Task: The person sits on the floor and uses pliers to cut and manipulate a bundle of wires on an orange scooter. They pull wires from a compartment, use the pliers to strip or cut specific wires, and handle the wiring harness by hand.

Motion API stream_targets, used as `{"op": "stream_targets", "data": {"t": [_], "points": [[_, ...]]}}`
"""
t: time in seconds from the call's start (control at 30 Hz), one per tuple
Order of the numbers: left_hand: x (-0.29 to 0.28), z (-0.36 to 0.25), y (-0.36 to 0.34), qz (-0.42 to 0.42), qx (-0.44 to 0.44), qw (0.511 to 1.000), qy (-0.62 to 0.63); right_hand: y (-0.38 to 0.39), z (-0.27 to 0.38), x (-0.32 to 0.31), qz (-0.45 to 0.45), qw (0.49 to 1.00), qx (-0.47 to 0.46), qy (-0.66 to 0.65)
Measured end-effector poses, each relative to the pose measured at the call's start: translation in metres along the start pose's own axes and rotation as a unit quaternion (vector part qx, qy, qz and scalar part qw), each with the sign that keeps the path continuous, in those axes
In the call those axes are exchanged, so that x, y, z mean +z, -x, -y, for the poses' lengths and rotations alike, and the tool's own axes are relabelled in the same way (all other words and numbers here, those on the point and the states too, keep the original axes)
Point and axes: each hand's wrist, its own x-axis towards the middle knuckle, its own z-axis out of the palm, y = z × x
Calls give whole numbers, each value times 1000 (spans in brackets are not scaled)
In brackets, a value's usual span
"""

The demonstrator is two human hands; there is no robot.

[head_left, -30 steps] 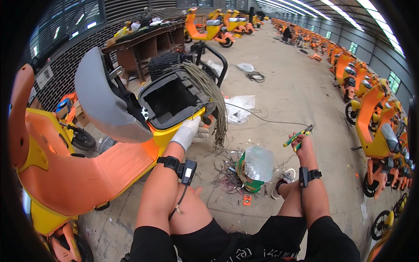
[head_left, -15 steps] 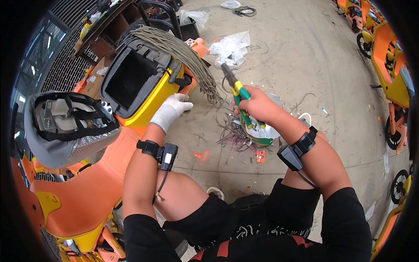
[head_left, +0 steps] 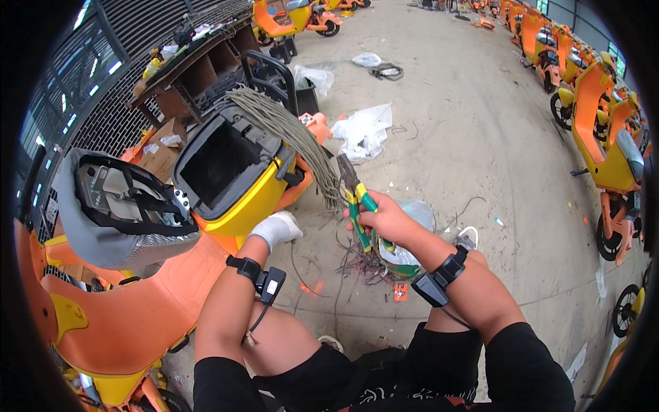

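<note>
My left hand (head_left: 277, 229), in a whitish glove, is beside the yellow seat compartment (head_left: 244, 204) with its fingers curled; what they hold is unclear, though a thin wire (head_left: 294, 264) dangles below. My right hand (head_left: 377, 218) grips green-and-yellow pliers (head_left: 357, 202), their dark jaws pointing up near a long bundle of grey-olive cables (head_left: 281, 127) draped over the compartment's back. The compartment's dark inside is open, and the grey seat (head_left: 120, 226) is flipped to the left. Under my right hand stand a crumpled bag (head_left: 412, 218) and scattered wire scraps (head_left: 350, 271).
The orange scooter floorboard (head_left: 165, 288) is at my left. A brown bench (head_left: 199, 55) and cardboard box (head_left: 158, 161) stand behind it. Rows of scooters (head_left: 587, 137) line the right. White plastic sheeting (head_left: 364, 134) and a small orange item (head_left: 400, 292) lie on the concrete floor.
My right hand with the pliers has moved left toward the cable bundle, from out at the right. My left hand has come off the compartment's rim, slightly rightward and down. The view has tilted downward.
</note>
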Motion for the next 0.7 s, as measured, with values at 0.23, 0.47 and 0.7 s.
{"op": "stream_targets", "data": {"t": [0.23,0.47,0.7], "points": [[-28,-47,37,-250,144,926,242,12,5,4,45,997,-35,59],[-53,-86,66,-252,127,880,381,15,0,18,-39,978,-134,156],[-52,-89,84,-29,202,722,661,19,17,13,-97,948,-90,290]]}}
